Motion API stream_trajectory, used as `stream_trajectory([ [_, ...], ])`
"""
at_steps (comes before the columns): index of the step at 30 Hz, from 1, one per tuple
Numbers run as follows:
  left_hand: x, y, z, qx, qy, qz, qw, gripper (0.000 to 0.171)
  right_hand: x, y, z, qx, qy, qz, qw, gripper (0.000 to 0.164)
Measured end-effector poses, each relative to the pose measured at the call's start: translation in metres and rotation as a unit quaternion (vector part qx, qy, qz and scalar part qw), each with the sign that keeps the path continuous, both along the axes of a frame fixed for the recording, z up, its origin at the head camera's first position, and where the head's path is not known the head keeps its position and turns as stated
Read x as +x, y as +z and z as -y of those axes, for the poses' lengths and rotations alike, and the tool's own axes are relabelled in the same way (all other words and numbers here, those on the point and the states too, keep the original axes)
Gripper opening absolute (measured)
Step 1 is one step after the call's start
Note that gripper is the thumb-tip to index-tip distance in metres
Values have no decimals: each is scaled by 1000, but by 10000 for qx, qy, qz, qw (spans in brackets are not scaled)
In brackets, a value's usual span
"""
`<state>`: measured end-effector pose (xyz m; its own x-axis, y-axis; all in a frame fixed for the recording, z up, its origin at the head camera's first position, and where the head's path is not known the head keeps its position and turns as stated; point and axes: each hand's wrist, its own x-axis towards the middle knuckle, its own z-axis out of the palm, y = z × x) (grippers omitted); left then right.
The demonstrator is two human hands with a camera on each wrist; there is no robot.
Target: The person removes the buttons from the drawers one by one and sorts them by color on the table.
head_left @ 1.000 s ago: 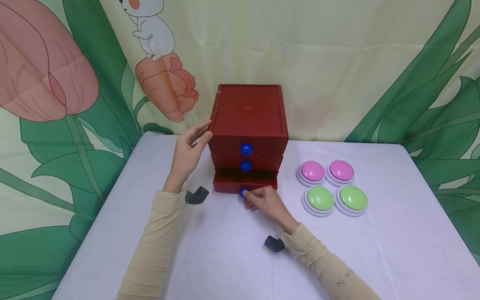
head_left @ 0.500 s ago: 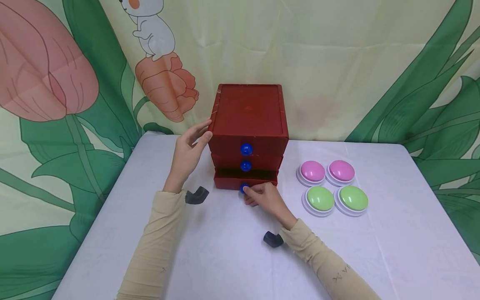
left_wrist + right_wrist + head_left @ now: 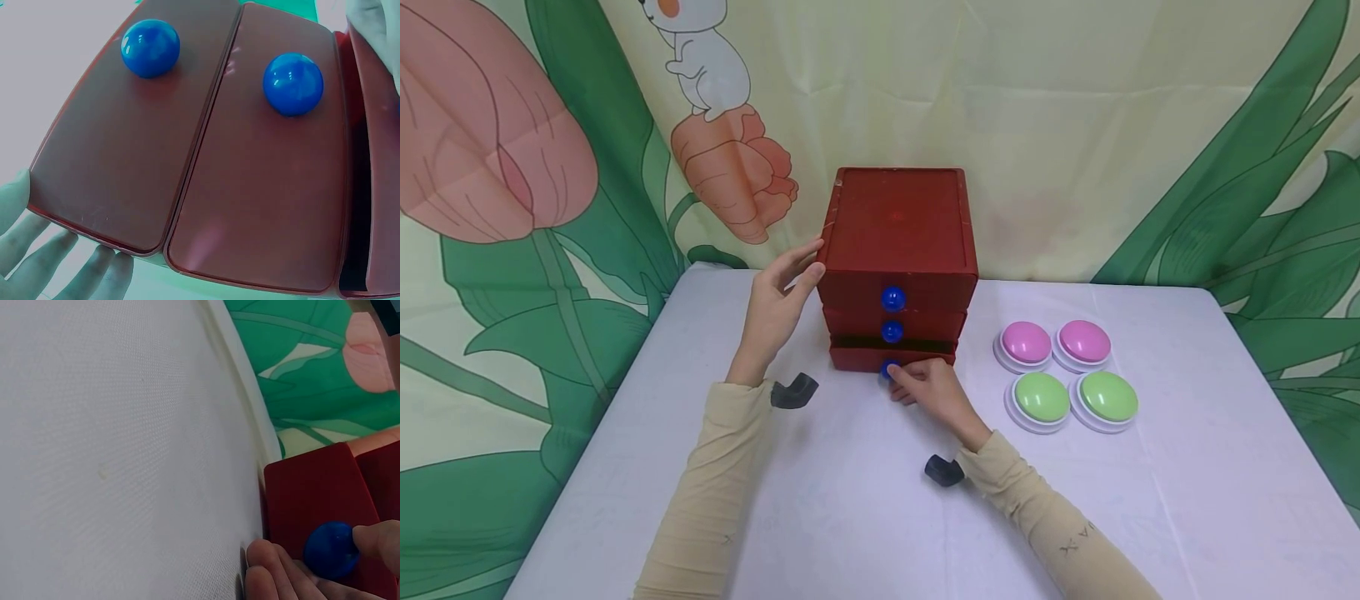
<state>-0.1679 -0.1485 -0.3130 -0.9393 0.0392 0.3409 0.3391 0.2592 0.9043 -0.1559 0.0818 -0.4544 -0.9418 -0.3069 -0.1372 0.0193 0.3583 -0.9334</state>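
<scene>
A dark red drawer cabinet [image 3: 897,221] with three drawers, each with a round blue knob, stands at the back middle of the table. The bottom drawer [image 3: 853,359] sticks out a little, with a narrow dark gap above its front. My right hand [image 3: 934,390] pinches the bottom drawer's blue knob [image 3: 331,550] between thumb and fingers. My left hand [image 3: 775,304] rests against the cabinet's left side near the top, fingers spread and fairly straight. In the left wrist view, the top knob [image 3: 150,48] and the middle knob [image 3: 293,84] sit on drawers that are pushed in.
Right of the cabinet lie two pink push buttons [image 3: 1084,342] and two green push buttons [image 3: 1041,397] on white bases. A white cloth covers the table [image 3: 850,500]. Behind hangs a printed curtain [image 3: 1037,125]. Black wrist mounts [image 3: 944,471] jut from both sleeves.
The bottom drawer has slid inward toward the cabinet, and its gap has narrowed. My right hand has moved forward with the knob. My left hand has stayed in place.
</scene>
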Motion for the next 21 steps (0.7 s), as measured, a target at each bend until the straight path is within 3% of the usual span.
stream_trajectory([
  [21,1,0,-1,-23,35,-18,10000,43,-9,1,3,82,-274,-121,9995,38],
])
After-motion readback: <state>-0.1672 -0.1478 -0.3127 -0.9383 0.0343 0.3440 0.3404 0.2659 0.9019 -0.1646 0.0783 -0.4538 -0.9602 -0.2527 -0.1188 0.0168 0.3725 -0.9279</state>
